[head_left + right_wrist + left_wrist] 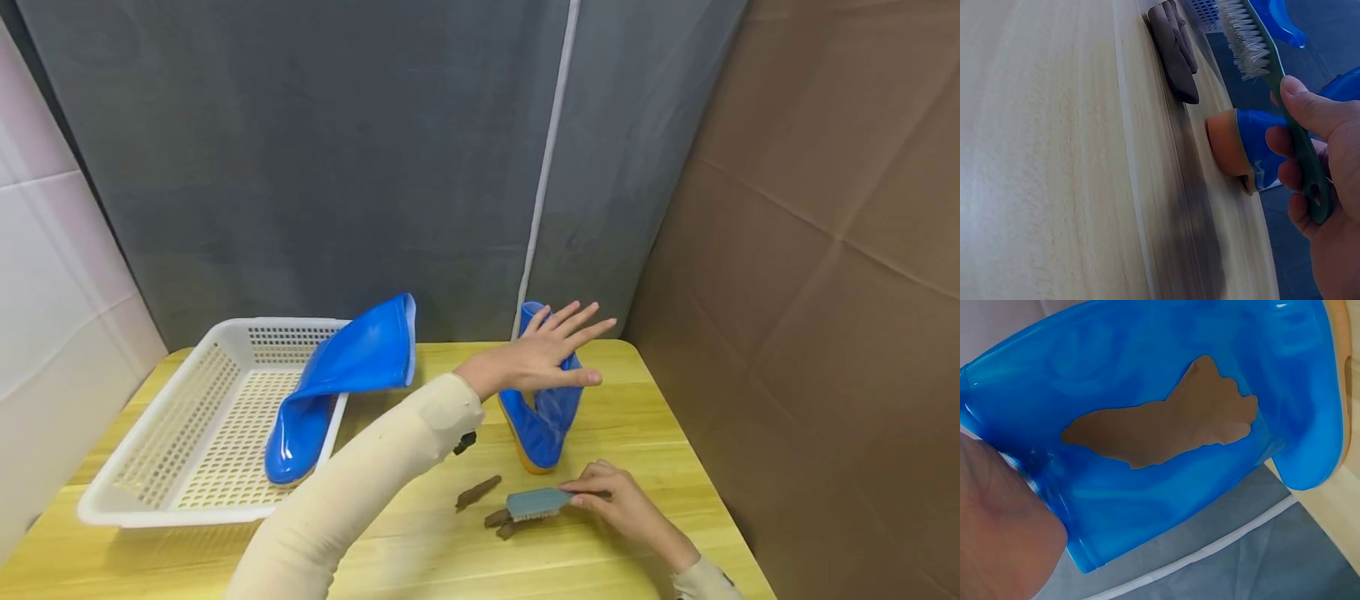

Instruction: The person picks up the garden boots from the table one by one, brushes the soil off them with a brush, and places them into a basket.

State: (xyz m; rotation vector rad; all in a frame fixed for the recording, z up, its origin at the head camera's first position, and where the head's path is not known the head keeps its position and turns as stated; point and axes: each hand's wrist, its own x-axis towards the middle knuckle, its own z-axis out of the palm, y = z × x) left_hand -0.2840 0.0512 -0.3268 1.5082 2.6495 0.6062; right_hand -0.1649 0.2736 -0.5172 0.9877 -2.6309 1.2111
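Observation:
My left hand (538,358) has its fingers spread straight at the top of a blue rain boot (543,440), which stands on its tan sole. Whether the palm touches the boot cannot be told. Along the shaft runs a brown, mud-like patch (1172,428), plain in the left wrist view. With thumb and fingers my right hand (621,502) grips the green handle of a scrub brush (536,501). Its white bristles (1244,40) face down, just above or touching brown pieces (501,523); contact cannot be told. Another brown piece (477,492) lies on the table near the boot.
At the left, a white perforated basket (127,446) holds a second blue boot (367,350), its shaft leaning over the basket's right rim. Both stand on a wooden table (420,550). A grey curtain (337,167) hangs behind, and a brown one (825,292) at the right.

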